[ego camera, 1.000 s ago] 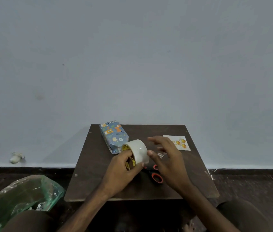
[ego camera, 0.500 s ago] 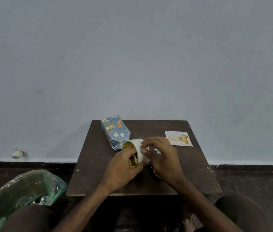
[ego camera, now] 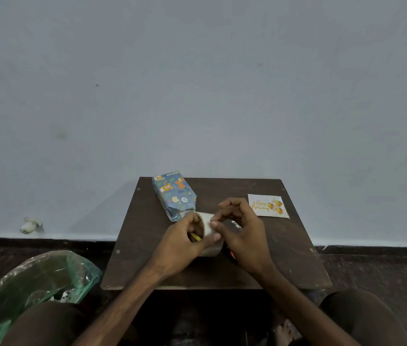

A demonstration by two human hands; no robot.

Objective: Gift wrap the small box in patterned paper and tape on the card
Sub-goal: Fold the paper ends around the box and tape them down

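Note:
The small box (ego camera: 174, 196), wrapped in blue paper with animal prints, lies at the back left of the dark wooden table (ego camera: 284, 258). A white birthday card (ego camera: 268, 205) with gold balloons lies flat at the back right. My left hand (ego camera: 181, 242) grips a roll of clear tape (ego camera: 208, 227) above the table's middle, thumb across its outer face. My right hand (ego camera: 241, 232) has its fingers curled, with fingertips on the roll's surface. Scissors under my right hand are almost wholly hidden; only a red bit (ego camera: 232, 254) shows.
A bin lined with a green plastic bag (ego camera: 35, 283) stands on the floor at the left of the table. A small pale scrap (ego camera: 30, 224) lies by the wall's base. My knees frame the table's near edge. The wall rises just behind the table.
My right hand has come from hovering open above the scissors onto the tape roll. The left hand keeps hold of the roll. The view has shifted a little.

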